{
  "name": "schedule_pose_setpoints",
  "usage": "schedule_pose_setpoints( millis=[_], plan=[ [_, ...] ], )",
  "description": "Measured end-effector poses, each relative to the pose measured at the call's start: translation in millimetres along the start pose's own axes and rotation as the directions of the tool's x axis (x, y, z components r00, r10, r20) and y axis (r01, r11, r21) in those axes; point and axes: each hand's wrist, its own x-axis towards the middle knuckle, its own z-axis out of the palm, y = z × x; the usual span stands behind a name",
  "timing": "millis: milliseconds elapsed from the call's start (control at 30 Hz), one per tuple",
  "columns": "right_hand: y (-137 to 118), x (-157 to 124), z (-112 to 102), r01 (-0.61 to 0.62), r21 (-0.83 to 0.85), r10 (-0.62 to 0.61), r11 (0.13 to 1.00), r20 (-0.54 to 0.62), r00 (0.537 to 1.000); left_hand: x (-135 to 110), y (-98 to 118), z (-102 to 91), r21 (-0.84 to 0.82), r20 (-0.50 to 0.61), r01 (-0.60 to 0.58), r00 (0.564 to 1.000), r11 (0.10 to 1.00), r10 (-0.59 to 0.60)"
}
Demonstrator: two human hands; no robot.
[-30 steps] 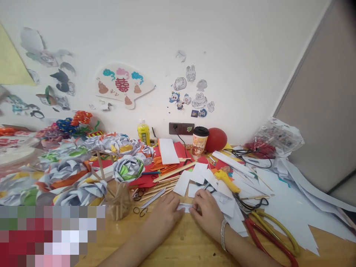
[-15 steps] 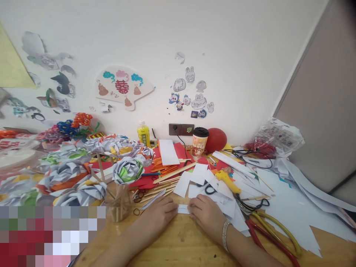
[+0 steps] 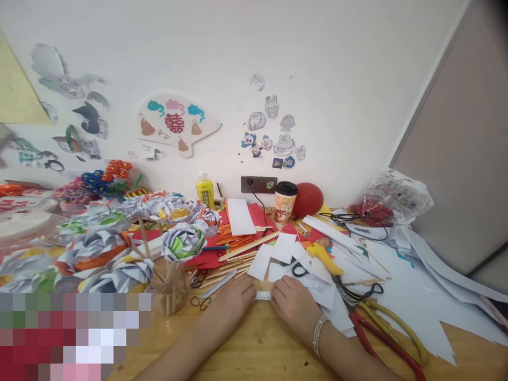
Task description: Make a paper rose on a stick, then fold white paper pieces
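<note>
Strip of narrow white paper (image 3: pixel 262 296) lies on the yellow-brown wooden table (image 3: pixel 254 344). Bare left hand (image 3: pixel 237 295) and braceleted right hand (image 3: pixel 292 300) rest at its opposite ends, apparently to keep it flat and steady. Both are palm-down, fingers curled and close together; whether fingertips pinch or merely press cannot be determined. Forearms (image 3: pixel 190 338) converge inward.

A white wall (image 3: pixel 349 95) with paper cutouts (image 3: pixel 284 145) backs a wooden table (image 3: pixel 242 354).
</note>
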Motion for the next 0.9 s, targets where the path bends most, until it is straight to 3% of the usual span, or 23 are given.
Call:
schedule_pose_setpoints(
  millis=[133,233,367,467,600,800,900],
  plan=[
    [1,2,-2,-0.056,0.039,0.055,0.998,0.024,0.998,3,-5,-3.3,-0.033,0.084,0.118,0.990,0.992,-0.115],
    [3,4,-5,-0.176,0.095,0.168,0.980,0.084,0.982,5,-4,-7.1,-0.062,0.118,0.203,0.974,0.977,-0.195],
    [5,9,-13,-0.434,0.170,0.395,0.885,0.220,0.892,5,1,-7.2,-0.028,0.099,0.314,0.945,0.949,-0.310],
    [6,13,-18,-0.546,0.210,0.475,0.811,0.309,0.824,4,6,-4.6,-0.026,0.066,0.401,0.915,0.916,-0.399],
    [6,15,-21,-0.530,0.330,0.420,0.781,0.350,0.837,5,8,-1.2,-0.111,0.086,0.290,0.956,0.951,-0.281],
    [3,11,-23,-0.457,0.428,0.333,0.779,0.336,0.881,3,9,-2.4,-0.230,0.106,0.249,0.967,0.941,-0.230],
    [4,8,-26,-0.471,0.507,0.332,0.721,0.345,0.878,0,9,-4.2,-0.289,0.076,0.188,0.982,0.939,-0.173]
  ],
)
